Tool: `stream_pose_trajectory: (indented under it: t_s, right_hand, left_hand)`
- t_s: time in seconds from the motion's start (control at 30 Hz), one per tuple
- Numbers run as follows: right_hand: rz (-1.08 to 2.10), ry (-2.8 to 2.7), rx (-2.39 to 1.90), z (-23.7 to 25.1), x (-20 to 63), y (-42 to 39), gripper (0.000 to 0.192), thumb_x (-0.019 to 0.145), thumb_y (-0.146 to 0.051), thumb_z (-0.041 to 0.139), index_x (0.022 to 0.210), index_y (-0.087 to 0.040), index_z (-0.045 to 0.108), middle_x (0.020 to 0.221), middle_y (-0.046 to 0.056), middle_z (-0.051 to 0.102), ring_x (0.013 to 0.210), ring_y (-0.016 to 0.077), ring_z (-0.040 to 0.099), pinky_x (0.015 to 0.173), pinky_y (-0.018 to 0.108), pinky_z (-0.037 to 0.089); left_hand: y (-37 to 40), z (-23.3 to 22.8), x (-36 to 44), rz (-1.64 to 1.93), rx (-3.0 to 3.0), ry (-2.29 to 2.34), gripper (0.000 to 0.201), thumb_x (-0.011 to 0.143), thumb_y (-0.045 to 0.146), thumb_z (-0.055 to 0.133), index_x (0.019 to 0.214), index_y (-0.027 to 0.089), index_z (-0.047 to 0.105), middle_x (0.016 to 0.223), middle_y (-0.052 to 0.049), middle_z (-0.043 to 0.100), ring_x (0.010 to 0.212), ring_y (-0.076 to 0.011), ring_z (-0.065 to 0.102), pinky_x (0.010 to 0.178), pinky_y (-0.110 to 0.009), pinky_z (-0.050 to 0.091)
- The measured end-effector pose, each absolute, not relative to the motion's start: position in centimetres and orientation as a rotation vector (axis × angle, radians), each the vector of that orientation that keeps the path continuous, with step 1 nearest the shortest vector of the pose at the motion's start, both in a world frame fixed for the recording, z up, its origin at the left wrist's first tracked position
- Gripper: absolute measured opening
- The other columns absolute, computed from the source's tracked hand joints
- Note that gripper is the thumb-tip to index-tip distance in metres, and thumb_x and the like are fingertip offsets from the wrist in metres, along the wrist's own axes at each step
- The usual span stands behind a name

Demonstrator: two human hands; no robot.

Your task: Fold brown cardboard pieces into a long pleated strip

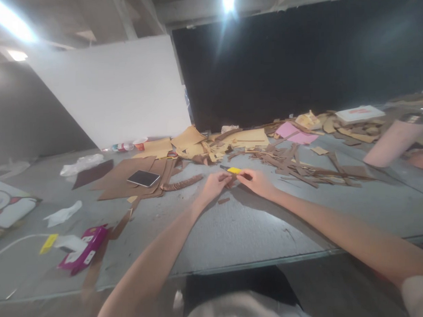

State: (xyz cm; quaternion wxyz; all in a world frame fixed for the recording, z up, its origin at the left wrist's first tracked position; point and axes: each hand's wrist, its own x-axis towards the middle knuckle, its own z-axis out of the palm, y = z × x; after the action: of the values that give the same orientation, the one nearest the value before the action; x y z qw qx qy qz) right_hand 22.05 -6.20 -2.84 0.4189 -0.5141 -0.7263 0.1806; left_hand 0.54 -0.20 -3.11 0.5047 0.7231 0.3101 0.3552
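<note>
Grey worktable (214, 241) strewn with brown and yellow offcuts; both hands meet over it

Right hand (256, 181): fingers closed in a narrow grip on a yellow-handled tool (234, 170), whose dark, slender end points away over the left hand's fingertips. Left hand (215, 184): just beside it, fingers drawn together; whether anything is pinched between them cannot be told. Both forearms are bare.

On the near side of the left hand, one small brown scrap (224, 201) lies loose on the surface. Just left of that hand rests a ridged brown roll (182, 182). Farther left, a phone (143, 178) lies on brown sheets (108, 192). Well to the left and nearer the person's body, a purple power strip (83, 250) is noted, with a white cable (22, 239) bearing a yellow tag (48, 244).

Right of and beyond the right hand, brown strips (295, 167) lie in a loose heap, with a pink sheet (295, 133) behind them. Well to the right stands or leans a pink cylinder (393, 143); its exact posture is unclear. Straight beyond both hands are yellow sheets (250, 137), backed by a white panel (115, 92) and a black panel (298, 58).
</note>
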Motion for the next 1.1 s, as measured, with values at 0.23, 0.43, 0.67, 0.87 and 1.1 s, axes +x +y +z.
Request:
stream_pose_trajectory:
  t_s: [0.23, 0.43, 0.67, 0.87, 1.1]
  right_hand:
    - [0.501, -1.827, -1.341, -2.2, 22.0, -6.4, 0.031, 0.099, -0.048, 0.059, 0.091, -0.023, 0.077, 0.081, 0.003, 0.078, 0.070, 0.0215, 0.068, 0.068, 0.032, 0.049]
    - [0.603, -1.807, -1.313, -2.2, 22.0, -6.4, 0.033, 0.097, -0.050, 0.062, 0.091, -0.023, 0.078, 0.080, 0.004, 0.080, 0.071, 0.0224, 0.072, 0.067, 0.032, 0.052]
    - [0.575, -1.743, -1.316, -2.0, 22.1, -6.4, 0.033, 0.096, -0.048, 0.063, 0.085, -0.021, 0.080, 0.080, 0.005, 0.080, 0.072, 0.0222, 0.072, 0.068, 0.031, 0.052]
    - [0.545, -1.663, -1.305, -1.5, 22.3, -6.6, 0.033, 0.096, -0.050, 0.064, 0.087, -0.022, 0.080, 0.083, 0.005, 0.081, 0.073, 0.0222, 0.071, 0.069, 0.031, 0.050]
    - [0.602, -1.664, -1.265, -1.3, 22.0, -6.9, 0.033, 0.096, -0.049, 0.063, 0.088, -0.021, 0.078, 0.082, 0.005, 0.080, 0.075, 0.0222, 0.071, 0.070, 0.031, 0.051]
  left_hand:
    - [0.1, -3.7, 0.5, 0.835, 1.779, 0.758, 0.034, 0.093, 0.048, 0.074, 0.103, 0.015, 0.078, 0.091, -0.008, 0.079, 0.076, -0.0174, 0.073, 0.075, -0.029, 0.058]
    - [0.3, -4.0, 0.4, 0.809, 1.839, 0.790, 0.032, 0.095, 0.047, 0.072, 0.101, 0.016, 0.079, 0.092, -0.009, 0.080, 0.081, -0.0189, 0.074, 0.077, -0.030, 0.059]
    - [-0.1, -3.3, 0.5, 0.823, 1.789, 0.753, 0.045, 0.091, 0.056, 0.074, 0.113, 0.017, 0.075, 0.090, -0.007, 0.079, 0.071, -0.0161, 0.069, 0.072, -0.029, 0.056]
    - [0.1, -3.1, 0.4, 0.745, 1.844, 0.823, 0.049, 0.088, 0.062, 0.073, 0.084, 0.014, 0.076, 0.079, -0.007, 0.076, 0.066, -0.0148, 0.063, 0.066, -0.027, 0.050]
    - [0.4, -3.7, 0.3, 0.747, 1.856, 0.799, 0.050, 0.088, 0.064, 0.070, 0.081, 0.015, 0.073, 0.074, -0.007, 0.073, 0.066, -0.0156, 0.064, 0.067, -0.028, 0.050]
